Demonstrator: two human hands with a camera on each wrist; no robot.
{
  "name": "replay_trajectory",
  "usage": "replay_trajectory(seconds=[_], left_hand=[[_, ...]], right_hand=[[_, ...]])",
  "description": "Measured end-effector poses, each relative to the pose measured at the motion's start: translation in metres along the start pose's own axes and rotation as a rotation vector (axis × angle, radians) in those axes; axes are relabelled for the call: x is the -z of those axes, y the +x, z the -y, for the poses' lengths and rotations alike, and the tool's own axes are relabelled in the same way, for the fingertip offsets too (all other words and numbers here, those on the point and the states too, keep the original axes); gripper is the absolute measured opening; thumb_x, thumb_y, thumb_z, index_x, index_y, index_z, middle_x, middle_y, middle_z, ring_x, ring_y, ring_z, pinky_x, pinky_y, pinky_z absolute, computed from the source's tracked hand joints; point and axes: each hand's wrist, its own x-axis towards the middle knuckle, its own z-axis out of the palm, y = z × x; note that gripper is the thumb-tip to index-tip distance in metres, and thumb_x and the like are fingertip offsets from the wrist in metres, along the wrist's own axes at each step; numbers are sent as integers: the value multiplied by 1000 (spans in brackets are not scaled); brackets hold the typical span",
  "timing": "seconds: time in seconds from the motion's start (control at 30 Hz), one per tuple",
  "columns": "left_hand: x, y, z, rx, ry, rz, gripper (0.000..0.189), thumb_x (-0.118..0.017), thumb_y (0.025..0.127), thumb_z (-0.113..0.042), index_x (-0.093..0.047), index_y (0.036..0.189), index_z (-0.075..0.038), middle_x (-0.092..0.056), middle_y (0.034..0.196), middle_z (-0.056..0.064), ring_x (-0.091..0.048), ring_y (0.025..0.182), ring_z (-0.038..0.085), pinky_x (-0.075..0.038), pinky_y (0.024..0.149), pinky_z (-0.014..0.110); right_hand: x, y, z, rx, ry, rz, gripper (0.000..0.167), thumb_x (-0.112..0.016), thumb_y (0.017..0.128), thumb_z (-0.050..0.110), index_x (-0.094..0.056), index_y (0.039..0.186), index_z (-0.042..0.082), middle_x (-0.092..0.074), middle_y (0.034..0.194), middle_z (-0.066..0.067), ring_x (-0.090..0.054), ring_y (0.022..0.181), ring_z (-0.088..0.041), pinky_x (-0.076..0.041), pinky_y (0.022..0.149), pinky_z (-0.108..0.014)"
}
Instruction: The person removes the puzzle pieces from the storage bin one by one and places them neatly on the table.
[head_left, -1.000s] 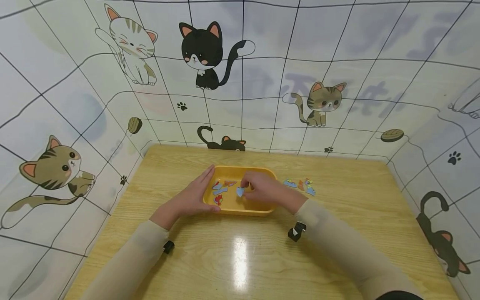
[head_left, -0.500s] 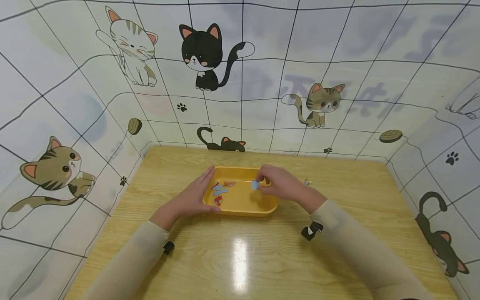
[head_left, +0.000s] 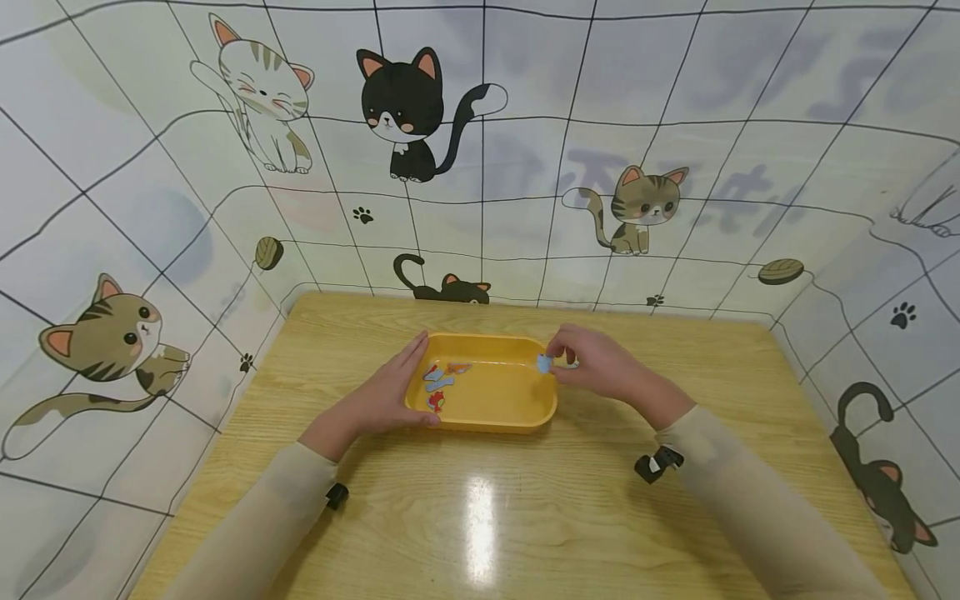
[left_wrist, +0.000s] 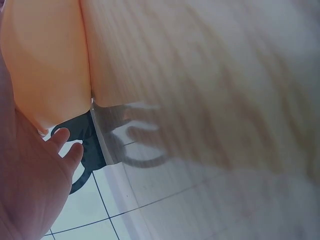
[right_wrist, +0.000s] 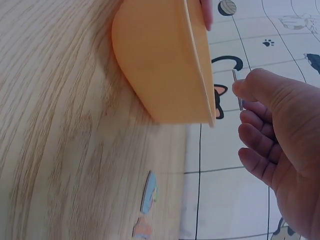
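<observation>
A yellow tray [head_left: 487, 408] lies on the wooden table with several small flat cut-out pieces at its left end, among them a red one [head_left: 437, 401], a blue one [head_left: 440, 384] and an orange one [head_left: 458, 367]. My left hand [head_left: 378, 392] holds the tray's left end, thumb at the near rim and fingers along the far left corner. Between thumb and index finger, my right hand [head_left: 600, 362] pinches a light-blue flat piece [head_left: 544, 363] above the tray's right rim. Its edge looks thin in the right wrist view.
Right of the tray, a blue piece [right_wrist: 148, 192] and an orange piece [right_wrist: 142, 228] lie on the table [head_left: 675, 358], mostly hidden behind the right hand in the head view. Cat-patterned walls [head_left: 525, 150] close off the back and both sides.
My right hand has lifted the light-blue piece and carried it rightward from mid-tray to the right rim. The left hand and tray have stayed put.
</observation>
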Motion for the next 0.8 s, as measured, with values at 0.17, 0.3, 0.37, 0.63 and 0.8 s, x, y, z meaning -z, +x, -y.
replay_trajectory(seconds=[0.17, 0.3, 0.37, 0.63, 0.8], left_hand=[[-1, -1, 0, 4, -1, 1, 144, -85, 83, -76, -1, 179, -9, -1, 187, 8, -11, 170, 31, -22, 134, 54], [0, -1, -1, 8, -2, 4, 144, -85, 83, -77, -1, 179, -9, 0, 187, 7, -10, 171, 31, -22, 134, 53], [1, -1, -2, 10, -4, 5, 144, -85, 83, -77, -1, 179, -9, 0, 187, 6, -10, 170, 31, -22, 134, 54], [1, -1, -2, 7, -9, 5, 143, -86, 83, -74, -1, 179, -10, 2, 187, 5, -12, 170, 33, -23, 133, 56], [0, -1, -2, 5, -6, 7, 144, -84, 83, -78, 0, 179, -10, 2, 187, 5, -11, 170, 32, -22, 134, 55]], right_hand=[[8, -12, -13, -27, 9, -12, 16, -86, 96, 11, -75, 108, 7, -69, 103, -4, -61, 89, -25, -53, 77, -39], [12, -21, -26, -52, 11, -30, 16, -86, 98, 10, -75, 108, 8, -69, 102, -2, -59, 89, -23, -52, 76, -39], [13, -26, -32, -68, 8, -37, 15, -86, 98, 11, -75, 109, 8, -69, 102, -2, -60, 89, -23, -52, 75, -38], [21, -46, -48, -140, -7, -20, 16, -85, 99, 12, -76, 110, 6, -69, 102, -7, -62, 90, -25, -52, 75, -39], [26, -57, -64, -168, -52, 10, 18, -84, 99, 12, -75, 112, 4, -69, 105, -8, -62, 91, -27, -52, 77, -41]])
